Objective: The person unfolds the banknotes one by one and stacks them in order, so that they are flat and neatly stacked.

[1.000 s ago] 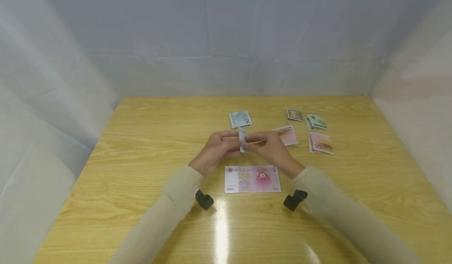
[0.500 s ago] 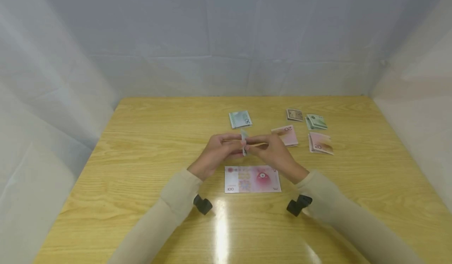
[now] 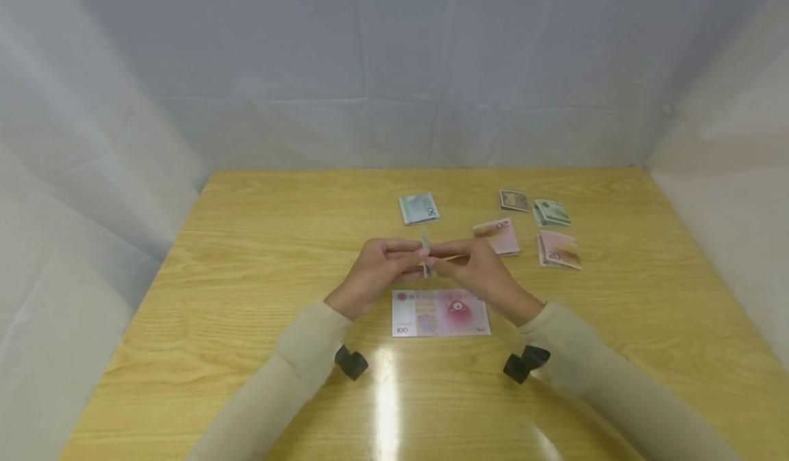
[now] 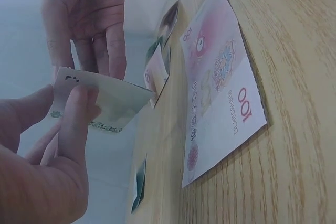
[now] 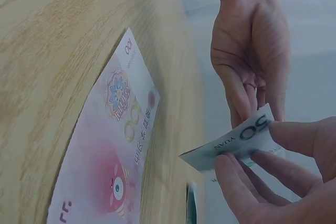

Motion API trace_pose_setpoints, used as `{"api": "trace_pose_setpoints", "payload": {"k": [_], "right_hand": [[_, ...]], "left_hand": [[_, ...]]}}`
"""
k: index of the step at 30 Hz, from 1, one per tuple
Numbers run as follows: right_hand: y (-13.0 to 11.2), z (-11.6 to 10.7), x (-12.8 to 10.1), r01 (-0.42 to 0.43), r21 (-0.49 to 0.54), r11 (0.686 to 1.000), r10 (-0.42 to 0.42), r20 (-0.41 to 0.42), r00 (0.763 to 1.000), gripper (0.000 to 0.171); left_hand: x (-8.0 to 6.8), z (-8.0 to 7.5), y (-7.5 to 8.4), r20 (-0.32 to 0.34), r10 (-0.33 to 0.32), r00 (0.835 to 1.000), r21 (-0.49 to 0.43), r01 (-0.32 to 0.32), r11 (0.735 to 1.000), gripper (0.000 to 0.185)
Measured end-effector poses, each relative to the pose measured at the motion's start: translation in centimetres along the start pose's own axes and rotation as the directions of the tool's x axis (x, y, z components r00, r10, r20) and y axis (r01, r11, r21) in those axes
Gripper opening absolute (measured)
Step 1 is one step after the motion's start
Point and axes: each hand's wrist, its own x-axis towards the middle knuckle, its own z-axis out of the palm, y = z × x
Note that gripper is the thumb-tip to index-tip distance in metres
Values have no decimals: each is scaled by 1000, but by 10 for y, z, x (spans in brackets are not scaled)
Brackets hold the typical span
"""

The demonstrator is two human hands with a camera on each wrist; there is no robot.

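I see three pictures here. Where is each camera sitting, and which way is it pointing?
Head: worn on the head, looking forward and down at the table; shows both sleeves, the left hand and the right hand.
Left wrist: on the left wrist, low, looking along the tabletop; shows left fingers pinching the folded green note.
Right wrist: on the right wrist, looking across at the left hand; shows right fingers in a grip on that note.
Shared: all three show the flat pink 100 note.

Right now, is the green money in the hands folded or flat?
Folded. The green 50 yuan note bends over on itself between the left hand and right hand, unlike the flat 100 note.
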Motion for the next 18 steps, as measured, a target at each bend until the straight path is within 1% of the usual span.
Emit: {"api": "trace_pose_setpoints", "payload": {"k": [4, 12, 18], "right_hand": [[1, 0, -1, 10, 21, 1000, -10, 6, 1000, 31], [1, 0, -3, -41, 92, 995, 37, 42, 998, 38], [-2, 1, -6, -65, 117, 991, 59, 53, 997, 43]], "left_hand": [[0, 0, -1, 2, -9, 1000, 7, 9, 1000, 33], [-1, -3, -3, 18, -23, 1000, -17, 24, 1000, 31], [-2, -5, -4, 43, -13, 999, -27, 14, 1000, 33]]}}
